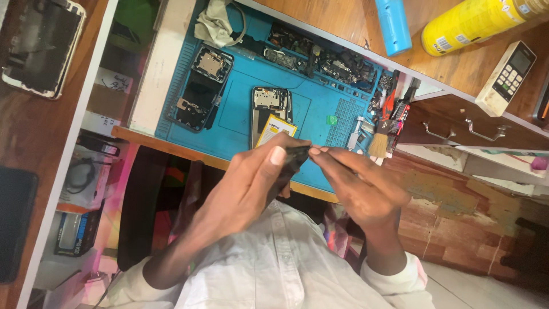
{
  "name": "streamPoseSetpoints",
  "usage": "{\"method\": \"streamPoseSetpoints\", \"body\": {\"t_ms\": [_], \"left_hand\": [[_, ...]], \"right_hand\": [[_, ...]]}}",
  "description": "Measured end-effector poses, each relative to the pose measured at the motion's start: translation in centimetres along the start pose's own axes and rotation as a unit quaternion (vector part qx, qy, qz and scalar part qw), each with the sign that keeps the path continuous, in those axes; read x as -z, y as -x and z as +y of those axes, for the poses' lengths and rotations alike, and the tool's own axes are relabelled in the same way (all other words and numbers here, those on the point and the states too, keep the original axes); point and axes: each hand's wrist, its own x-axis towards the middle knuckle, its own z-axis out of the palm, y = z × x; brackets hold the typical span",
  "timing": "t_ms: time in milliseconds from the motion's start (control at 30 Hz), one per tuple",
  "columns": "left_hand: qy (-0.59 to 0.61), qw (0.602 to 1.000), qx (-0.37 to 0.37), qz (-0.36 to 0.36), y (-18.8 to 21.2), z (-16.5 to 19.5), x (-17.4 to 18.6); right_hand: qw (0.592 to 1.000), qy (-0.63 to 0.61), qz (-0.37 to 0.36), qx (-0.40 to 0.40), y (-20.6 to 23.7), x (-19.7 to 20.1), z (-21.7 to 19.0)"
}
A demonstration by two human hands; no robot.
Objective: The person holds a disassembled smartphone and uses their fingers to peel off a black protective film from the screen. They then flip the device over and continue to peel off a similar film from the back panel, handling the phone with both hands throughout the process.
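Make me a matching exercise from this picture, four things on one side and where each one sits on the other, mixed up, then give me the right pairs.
Things:
1. dark phone part
2. yellow can
3. brush
4. crumpled cloth

Places:
A. at the far left corner of the blue mat
B. lying on its side on the wooden top beyond the mat
C. held between the left hand and the right hand
D. at the mat's right edge, bristles toward the person

Pairs: 1-C, 2-B, 3-D, 4-A
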Motion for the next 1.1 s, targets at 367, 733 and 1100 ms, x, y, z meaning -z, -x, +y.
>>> {"method": "streamPoseSetpoints", "body": {"t_ms": [367,733,1100], "left_hand": [[-0.033,0.999,0.007,-0.010,-0.2,0.5,-0.1],[0.006,0.997,-0.028,-0.066,-1.9,-0.8,-0.8],[-0.037,0.990,-0.089,-0.105,-5.5,-2.0,-2.5]], "right_hand": [[0.995,-0.089,-0.043,-0.002,-0.3,-0.2,1.9],[0.977,-0.177,-0.090,-0.073,-0.3,1.6,4.4],[0.998,0.047,-0.043,-0.004,0.9,3.9,3.3]]}}
